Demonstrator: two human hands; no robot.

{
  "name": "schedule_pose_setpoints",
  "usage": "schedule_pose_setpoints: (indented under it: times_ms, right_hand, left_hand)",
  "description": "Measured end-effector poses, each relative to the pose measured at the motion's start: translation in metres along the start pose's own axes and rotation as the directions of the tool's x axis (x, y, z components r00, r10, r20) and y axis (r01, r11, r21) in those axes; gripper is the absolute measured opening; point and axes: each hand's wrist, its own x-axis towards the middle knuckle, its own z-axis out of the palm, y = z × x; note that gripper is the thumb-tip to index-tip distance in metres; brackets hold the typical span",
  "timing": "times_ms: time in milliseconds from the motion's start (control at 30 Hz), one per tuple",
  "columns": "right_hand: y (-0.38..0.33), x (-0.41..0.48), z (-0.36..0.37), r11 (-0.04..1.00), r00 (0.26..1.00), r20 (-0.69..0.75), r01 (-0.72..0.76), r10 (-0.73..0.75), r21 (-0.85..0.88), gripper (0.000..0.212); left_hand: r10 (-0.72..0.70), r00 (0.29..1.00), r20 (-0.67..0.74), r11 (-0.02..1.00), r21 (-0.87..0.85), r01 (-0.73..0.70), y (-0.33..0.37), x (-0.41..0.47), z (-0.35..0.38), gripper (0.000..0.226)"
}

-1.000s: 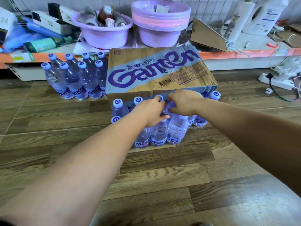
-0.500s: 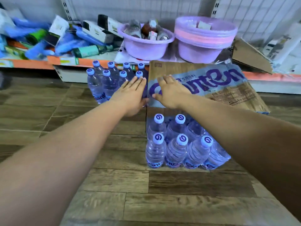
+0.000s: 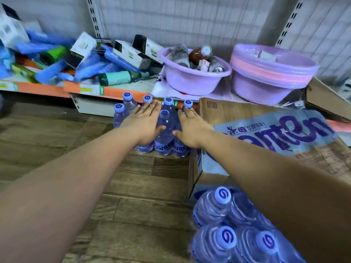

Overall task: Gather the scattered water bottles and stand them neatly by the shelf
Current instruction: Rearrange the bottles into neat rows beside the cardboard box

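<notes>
Both hands flat, fingers extended and pressed together, left hand [image 3: 145,123] and right hand [image 3: 190,128] flanking standing bottles [image 3: 164,130] at the shelf [image 3: 85,88]; more bottles [image 3: 224,224] near the carton [image 3: 266,130]. Risk: a sideways squeeze topples the tall, light cluster
</notes>
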Motion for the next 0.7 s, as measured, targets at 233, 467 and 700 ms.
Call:
schedule_pose_setpoints:
  times_ms: [233,467,700]
  right_hand:
    - [0.008,0.022,0.021,0.994,0.999,0.022,-0.045,0.048,-0.099,0.083]
    - [0.004,0.008,0.028,0.986,0.992,-0.074,0.089,-0.1,-0.141,0.038]
    - [-0.01,-0.018,0.029,0.998,0.991,-0.118,0.063,-0.064,-0.013,0.026]
  left_hand:
    - [0.043,0.998,0.051,0.984,-0.174,-0.034,0.011,0.048,0.023,0.085]
    - [0.016,0.977,-0.211,0.999,-0.027,-0.022,0.021,0.025,0.059,0.059]
    - [0.06,0.974,-0.219,0.981,-0.166,-0.098,0.021,-0.009,0.058,0.025]
